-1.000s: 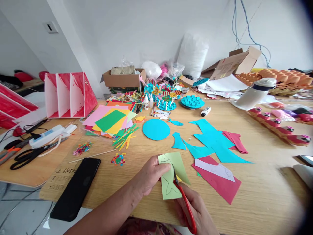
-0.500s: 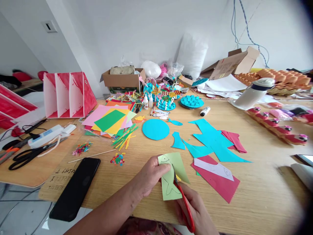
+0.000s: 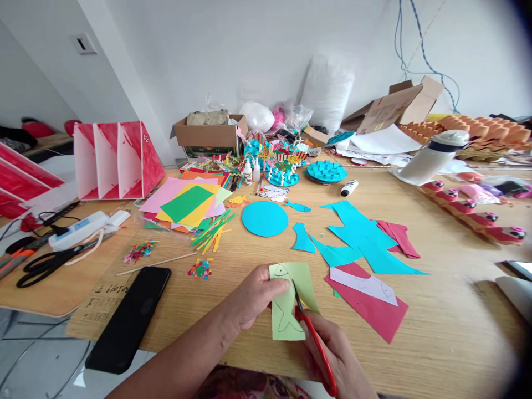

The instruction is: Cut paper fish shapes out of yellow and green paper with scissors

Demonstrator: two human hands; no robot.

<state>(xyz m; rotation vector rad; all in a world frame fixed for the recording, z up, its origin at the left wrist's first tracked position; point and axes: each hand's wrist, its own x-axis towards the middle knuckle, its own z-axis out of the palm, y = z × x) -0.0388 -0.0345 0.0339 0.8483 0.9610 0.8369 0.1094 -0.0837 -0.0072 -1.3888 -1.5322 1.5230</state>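
Observation:
Pinched between the thumb and fingers of my left hand (image 3: 261,293) is a light green paper (image 3: 286,307) with a fish outline drawn on it. My right hand (image 3: 330,346) grips red-handled scissors (image 3: 322,352), whose blades sit in the paper along the fish's right-hand line. The paper hides part of the left fingers. Beyond the hands lie a blue paper circle (image 3: 265,219) and a small blue paper fish (image 3: 298,206). To the right, a white strip with a drawn fish (image 3: 366,285) rests on a red sheet (image 3: 388,321).
Blue paper offcuts (image 3: 361,233) spread to the right. A black phone (image 3: 128,321) and black scissors (image 3: 45,266) are at left, with stacked coloured paper (image 3: 187,205) farther back. A white flask-like container (image 3: 436,158) leans at the right rear.
The scissors and my right hand have shifted slightly right and down, with the blade tips still at the paper. The green paper has tilted a little in my left hand.

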